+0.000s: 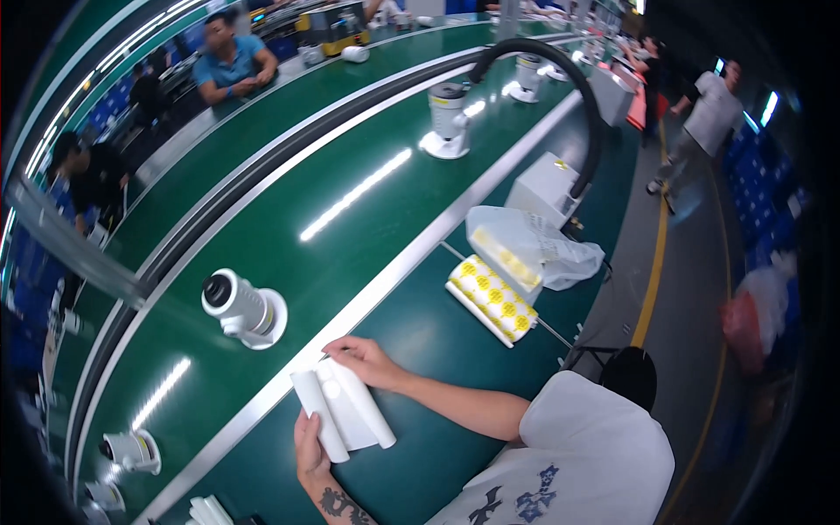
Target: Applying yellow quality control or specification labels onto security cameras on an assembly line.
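Green bench (pixel 411 324) | white rolled sheet (pixel 352 416) between hands (pixel 310 448) (pixel 367 363) | left grasping it, right's hold unclear

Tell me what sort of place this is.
Probably a factory assembly line: a long green conveyor-like surface bearing several similar white devices, people along its far side, a yellow floor line.

This is a factory floor with an assembly line: a long green conveyor belt (pixel 376 236) curves past, carrying matching white devices (pixel 448 122) spaced along it. A worker in a blue shirt (pixel 234 66) sits across the line, and a green counter (pixel 429 451) runs alongside. Beyond it, a yellow floor line (pixel 649 297) marks a walkway beside blue bins (pixel 757 184).
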